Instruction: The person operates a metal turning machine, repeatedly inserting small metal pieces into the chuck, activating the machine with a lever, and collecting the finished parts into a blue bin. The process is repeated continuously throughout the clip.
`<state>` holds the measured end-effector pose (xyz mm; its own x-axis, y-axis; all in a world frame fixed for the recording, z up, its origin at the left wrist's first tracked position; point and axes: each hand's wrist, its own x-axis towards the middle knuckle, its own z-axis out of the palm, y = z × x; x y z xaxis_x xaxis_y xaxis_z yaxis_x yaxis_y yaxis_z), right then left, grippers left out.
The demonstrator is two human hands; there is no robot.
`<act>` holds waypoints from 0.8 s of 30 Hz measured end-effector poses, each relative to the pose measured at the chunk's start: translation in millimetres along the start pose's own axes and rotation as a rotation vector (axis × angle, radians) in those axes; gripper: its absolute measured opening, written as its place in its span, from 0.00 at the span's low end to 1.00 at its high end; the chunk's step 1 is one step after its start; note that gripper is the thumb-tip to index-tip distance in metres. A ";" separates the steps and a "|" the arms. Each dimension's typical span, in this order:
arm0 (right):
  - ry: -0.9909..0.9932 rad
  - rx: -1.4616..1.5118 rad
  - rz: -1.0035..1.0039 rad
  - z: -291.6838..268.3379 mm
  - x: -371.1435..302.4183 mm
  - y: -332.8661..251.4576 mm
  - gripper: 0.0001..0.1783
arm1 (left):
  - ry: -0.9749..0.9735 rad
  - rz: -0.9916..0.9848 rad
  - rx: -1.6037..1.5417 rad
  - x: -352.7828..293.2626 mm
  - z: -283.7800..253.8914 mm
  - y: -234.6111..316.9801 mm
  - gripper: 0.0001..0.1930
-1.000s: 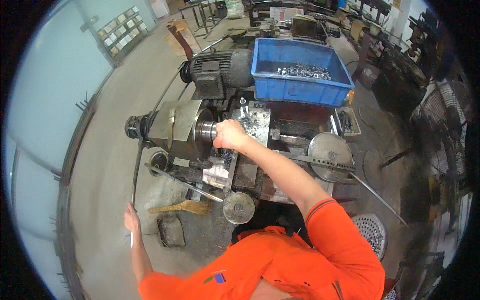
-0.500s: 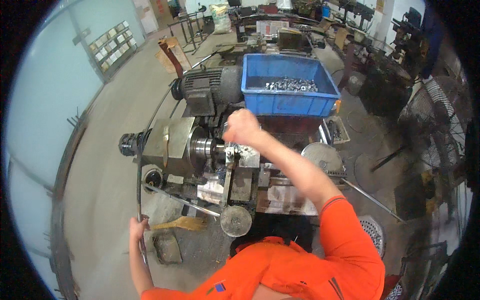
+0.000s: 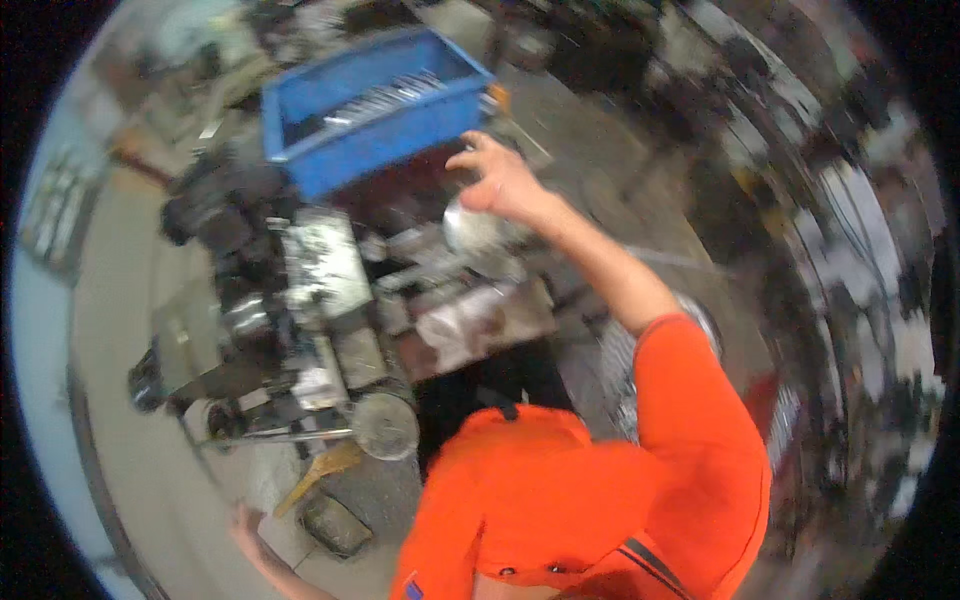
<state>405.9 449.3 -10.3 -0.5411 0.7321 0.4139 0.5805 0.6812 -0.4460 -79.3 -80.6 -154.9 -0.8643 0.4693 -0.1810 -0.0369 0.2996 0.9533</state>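
My right hand [image 3: 500, 182] is raised with its fingers apart, just in front of the blue plastic bin [image 3: 385, 150]; nothing shows in it. Behind that hand is a pale round disc [image 3: 468, 228] on the lathe-like machine [image 3: 360, 355]. Small shiny metal parts [image 3: 385, 98] lie in the bin, smeared by motion. Low at the left, my left hand [image 3: 243, 522] hangs beside the machine. Blur hides its fingers and whether it touches the long dark rod, which is only faint here.
A yellow-bristled brush [image 3: 325, 470] and a shallow scoop-like tray [image 3: 335, 525] lie on the floor near my left arm. A round metal plate [image 3: 385, 425] juts from the machine's near end. Blurred equipment fills the right side.
The view has swung right, so the machine and bin sit further left. My right hand has left the chuck area and opened. My left hand, earlier around the long rod, is now blurred.
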 end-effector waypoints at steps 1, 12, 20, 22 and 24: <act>0.010 -0.050 0.075 -16.8 -33.3 32.4 0.27 | -0.099 -0.042 0.008 10.8 0.4 1.8 0.17; -0.616 -0.567 1.093 -81.5 -390.0 189.3 0.14 | -0.138 -0.369 -0.095 76.1 -65.1 -59.6 0.22; -0.824 -0.604 1.046 -60.6 -384.5 158.2 0.18 | -0.081 -0.324 -0.191 67.1 -59.9 -48.0 0.14; -0.793 -0.612 1.012 -63.6 -381.7 160.2 0.18 | 0.032 -0.415 0.003 65.2 -36.1 -35.5 0.13; -0.769 -0.597 0.995 -57.4 -382.3 166.4 0.18 | -0.007 -0.487 -0.171 83.9 -64.9 -51.5 0.13</act>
<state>744.3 282.9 -197.1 0.1661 0.8524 -0.4958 0.9783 -0.0795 0.1911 -182.5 -110.5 -203.5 -0.7227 0.3149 -0.6152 -0.5166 0.3451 0.7836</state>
